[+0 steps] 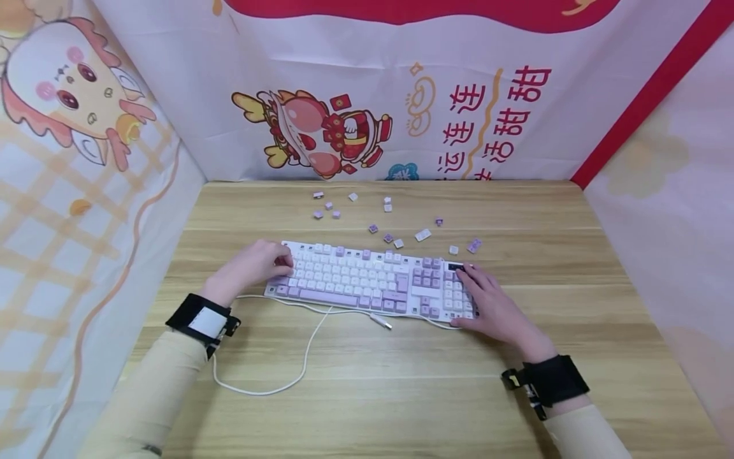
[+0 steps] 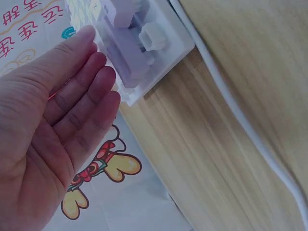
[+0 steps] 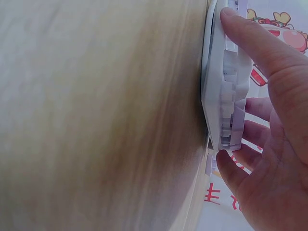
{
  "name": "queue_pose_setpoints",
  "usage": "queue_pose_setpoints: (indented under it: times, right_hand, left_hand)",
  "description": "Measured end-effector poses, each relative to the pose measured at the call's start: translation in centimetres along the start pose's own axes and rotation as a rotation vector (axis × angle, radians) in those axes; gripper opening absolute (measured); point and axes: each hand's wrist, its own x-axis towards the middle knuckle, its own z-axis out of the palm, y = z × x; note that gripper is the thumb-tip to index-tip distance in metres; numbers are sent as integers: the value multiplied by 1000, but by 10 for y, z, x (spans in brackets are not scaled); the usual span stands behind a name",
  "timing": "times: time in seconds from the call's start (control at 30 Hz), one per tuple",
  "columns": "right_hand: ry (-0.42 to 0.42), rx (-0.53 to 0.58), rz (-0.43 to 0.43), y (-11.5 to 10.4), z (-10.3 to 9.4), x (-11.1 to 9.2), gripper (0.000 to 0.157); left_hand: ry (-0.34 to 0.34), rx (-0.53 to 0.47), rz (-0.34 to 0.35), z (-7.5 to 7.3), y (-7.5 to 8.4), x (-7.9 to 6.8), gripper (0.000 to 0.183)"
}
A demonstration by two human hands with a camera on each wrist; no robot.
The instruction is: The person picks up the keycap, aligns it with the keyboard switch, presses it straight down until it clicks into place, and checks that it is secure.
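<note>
A white and lilac keyboard (image 1: 350, 275) lies on the wooden table. Several of its key positions show bare switches, along the top row and at the left end. My left hand (image 1: 265, 260) is bent over the left end; in the left wrist view its fingertips are close to the thumb beside the lilac keycaps (image 2: 126, 57). What lies between thumb and forefinger is hidden. A bare switch (image 2: 153, 36) shows at that corner. My right hand (image 1: 487, 299) spans the right end and holds it, with the thumb (image 3: 233, 18) at the near edge and fingers across the far side.
Loose white and lilac keycaps (image 1: 423, 235) are scattered behind the keyboard. A white cable (image 1: 304, 363) loops in front, its plug (image 1: 381, 321) near the keyboard's front edge. Printed cloth (image 1: 367, 83) hangs behind the table (image 1: 401, 401) and along both sides.
</note>
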Motion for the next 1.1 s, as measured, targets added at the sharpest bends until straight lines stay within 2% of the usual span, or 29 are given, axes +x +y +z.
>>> queue_pose_setpoints:
  times: [0.23, 0.47, 0.73, 0.9, 1.0, 1.1]
  right_hand:
    - [8, -5, -3, 1, 0, 0, 106]
    - [-2, -7, 0, 1, 1, 0, 106]
    - [-3, -5, 5, 0, 0, 0, 105]
    - [-1, -8, 5, 1, 0, 0, 105]
    - [3, -9, 3, 1, 1, -1, 105]
    - [4, -8, 0, 1, 1, -1, 106]
  left_hand:
    - [25, -2, -13, -7, 9, 8, 4]
    - [38, 21, -5, -5, 21, 21, 9]
    - [70, 30, -90, -3, 34, 39, 18]
    - [105, 42, -108, -2, 39, 51, 23]
    - [145, 26, -134, -1, 39, 60, 24]
    - [196, -17, -205, -1, 39, 68, 26]
